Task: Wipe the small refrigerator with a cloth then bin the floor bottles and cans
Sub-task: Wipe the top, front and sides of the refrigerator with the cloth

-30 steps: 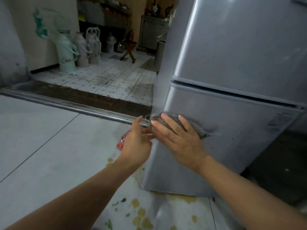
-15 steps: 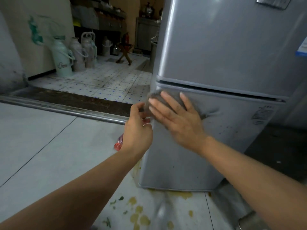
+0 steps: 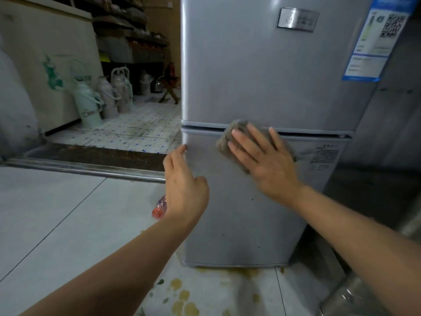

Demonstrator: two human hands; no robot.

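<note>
We see a pale grey tiled floor (image 3: pixel 57 213) carrying the silver two-door small refrigerator (image 3: pixel 262 76). Just left of the refrigerator's base lies a clear, reddish plastic bottle (image 3: pixel 159 207). Yellow-brown blotchy stains (image 3: pixel 182 297) spot the tiles in front of it.

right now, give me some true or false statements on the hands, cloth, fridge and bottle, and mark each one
1. The right hand presses the cloth flat against the fridge. True.
2. The left hand grips the cloth. False: it holds nothing, and its fingertips are at the fridge's left edge.
3. The cloth overlaps the gap above the lower door. True.
4. The bottle is in a bin. False: it lies on the floor beside the fridge, partly hidden by the left hand.
5. The lower door stands open. False: it is shut.
</note>
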